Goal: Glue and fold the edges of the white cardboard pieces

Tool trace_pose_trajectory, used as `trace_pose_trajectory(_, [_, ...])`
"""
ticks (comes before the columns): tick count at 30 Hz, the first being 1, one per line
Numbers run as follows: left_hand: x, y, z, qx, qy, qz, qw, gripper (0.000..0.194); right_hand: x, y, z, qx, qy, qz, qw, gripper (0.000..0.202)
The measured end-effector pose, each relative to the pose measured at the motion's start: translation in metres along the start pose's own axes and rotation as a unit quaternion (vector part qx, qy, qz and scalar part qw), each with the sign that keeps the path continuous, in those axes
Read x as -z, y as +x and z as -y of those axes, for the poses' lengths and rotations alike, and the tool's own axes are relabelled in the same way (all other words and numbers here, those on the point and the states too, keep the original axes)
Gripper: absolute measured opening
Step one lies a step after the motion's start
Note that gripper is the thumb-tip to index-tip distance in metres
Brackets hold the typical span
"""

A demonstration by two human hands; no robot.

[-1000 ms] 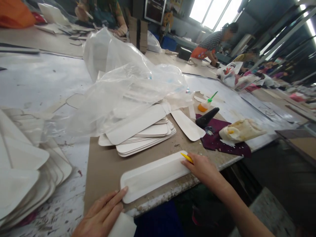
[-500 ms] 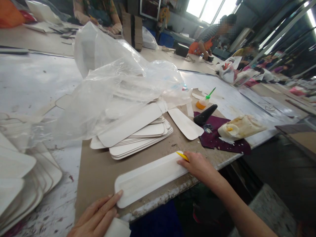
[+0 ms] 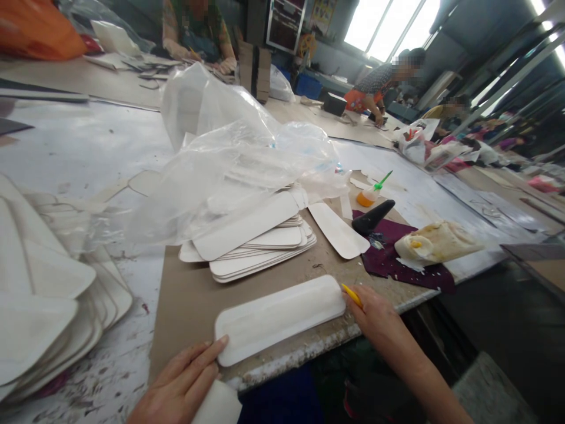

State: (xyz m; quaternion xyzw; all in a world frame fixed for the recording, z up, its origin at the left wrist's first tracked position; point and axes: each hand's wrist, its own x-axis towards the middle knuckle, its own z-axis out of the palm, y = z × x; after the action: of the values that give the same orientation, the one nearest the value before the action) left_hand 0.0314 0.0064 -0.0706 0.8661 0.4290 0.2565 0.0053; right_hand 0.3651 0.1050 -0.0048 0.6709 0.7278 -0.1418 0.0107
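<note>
A long white panel with rounded corners (image 3: 278, 321) lies on the brown board near the table's front edge. On its left end rest the outstretched fingertips of my left hand (image 3: 185, 380). Beneath that hand another white piece (image 3: 220, 405) shows at the table edge; whether the thumb touches it is hidden. My right hand (image 3: 373, 312) is closed around a slim yellow pointed tool (image 3: 353, 296), just beside the panel's right end. Behind the panel is a stack of similar white panels (image 3: 260, 259), with a single one (image 3: 339, 231) to its right.
Clear plastic sheeting (image 3: 220, 159) covers part of the stack. More white panels (image 3: 48, 294) lie fanned at left. To the right are a small bottle with orange liquid (image 3: 365, 199), a black tapered object (image 3: 374, 218), a purple cloth (image 3: 388, 259) and a glue-crusted container (image 3: 436, 242). Other people work beyond.
My right hand with the yellow tool has moved right, from over the panel to beyond its right end. My left hand stays at the left end. The camera view has shifted slightly.
</note>
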Motion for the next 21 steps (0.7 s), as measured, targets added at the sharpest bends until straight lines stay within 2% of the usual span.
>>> trace_pose_trajectory(3, [0.0,0.0,-0.008,0.054,-0.017,0.011,0.998,0.033,-0.005,-0.004,-0.002,0.007,0.049,-0.051,0.997,0.03])
trace_pose_trajectory(6, [0.0,0.002,-0.016,0.093,-0.043,0.012,0.995,0.032,-0.004,-0.007,-0.003,-0.015,0.086,-0.09,0.992,0.031])
trace_pose_trajectory(10, [0.002,0.008,-0.019,0.125,-0.081,-0.009,0.989,0.034,0.006,-0.006,0.001,-0.095,0.113,-0.065,0.987,0.037])
trace_pose_trajectory(13, [0.007,0.011,-0.019,0.117,-0.075,0.01,0.99,0.034,0.017,-0.007,0.008,-0.14,0.138,-0.064,0.978,0.038])
trace_pose_trajectory(17, [0.002,0.003,-0.019,0.124,-0.076,-0.003,0.989,0.04,0.026,-0.012,0.016,-0.106,0.19,-0.086,0.972,0.035])
trace_pose_trajectory(21, [-0.006,-0.004,-0.014,0.111,-0.082,0.001,0.99,0.044,0.029,-0.022,0.022,-0.106,0.267,-0.062,0.956,0.036])
